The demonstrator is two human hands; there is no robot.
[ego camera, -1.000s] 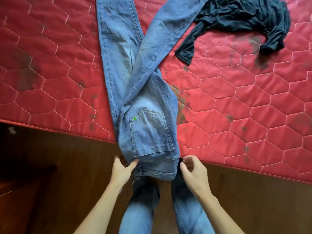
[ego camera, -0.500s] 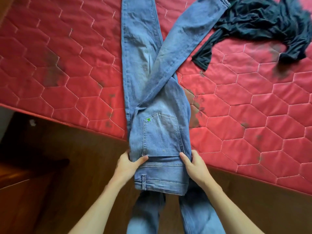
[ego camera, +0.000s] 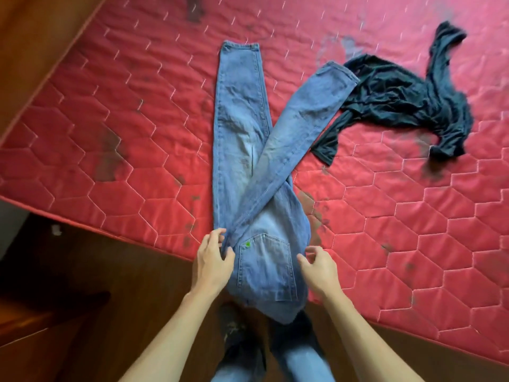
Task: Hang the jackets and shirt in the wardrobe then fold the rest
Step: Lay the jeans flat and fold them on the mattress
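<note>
A pair of light blue jeans (ego camera: 242, 133) lies lengthwise on the red quilted mattress (ego camera: 110, 119), its two legs crossed in an X and pointing away from me. The waist end with a back pocket (ego camera: 265, 267) hangs a little over the near mattress edge. My left hand (ego camera: 213, 261) grips the jeans' left edge beside the pocket, thumb on top. At the right edge, my right hand (ego camera: 319, 268) has its fingers curled against the denim. A crumpled black top (ego camera: 399, 106) lies to the right, touching one leg's hem.
Dark wooden floor (ego camera: 124, 312) lies below the mattress edge, where my own legs in blue jeans (ego camera: 303, 365) stand. A brown wooden surface (ego camera: 35, 37) borders the mattress at the upper left. Dark stains mark the mattress.
The jeans have been pushed farther onto the mattress, so less of the waist hangs over the edge. Both hands slid from the waistband up to the sides beside the pocket. The view tilted upward.
</note>
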